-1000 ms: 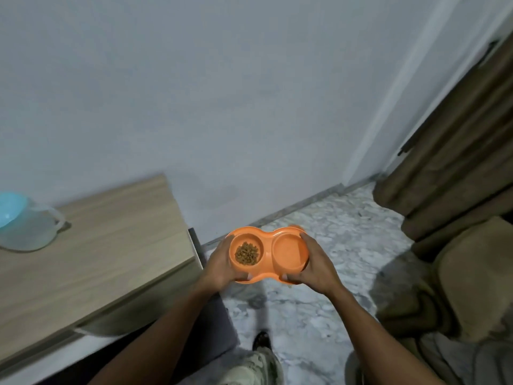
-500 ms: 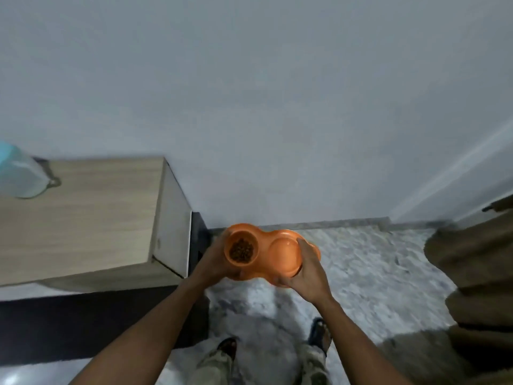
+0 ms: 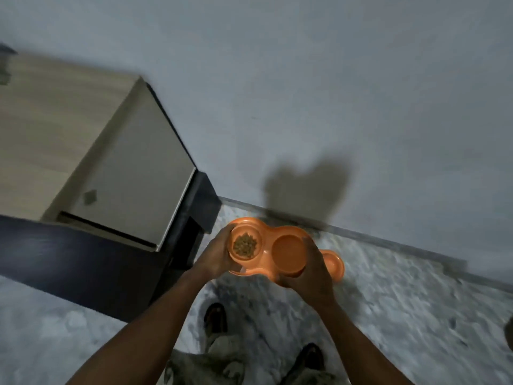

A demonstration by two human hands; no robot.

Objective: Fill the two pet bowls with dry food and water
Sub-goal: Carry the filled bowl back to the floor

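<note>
Gripping the orange double bowl [image 3: 266,234] at both ends in the head view, above the marble floor [image 3: 402,301] near the wall [image 3: 333,107], with left hand [image 3: 215,258] curled round the dry food [image 3: 244,245] side and right hand [image 3: 313,276] clamped round the other well [image 3: 288,252]. Risking a tilt here, tipping food out or slopping water; not managing to tell whether that well is holding any.

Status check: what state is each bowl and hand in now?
double pet bowl: held above the floor in both hands.
left compartment: holds dry food.
right compartment: no food; water unclear.
left hand: grips the bowl's left end.
right hand: grips the right end.
</note>
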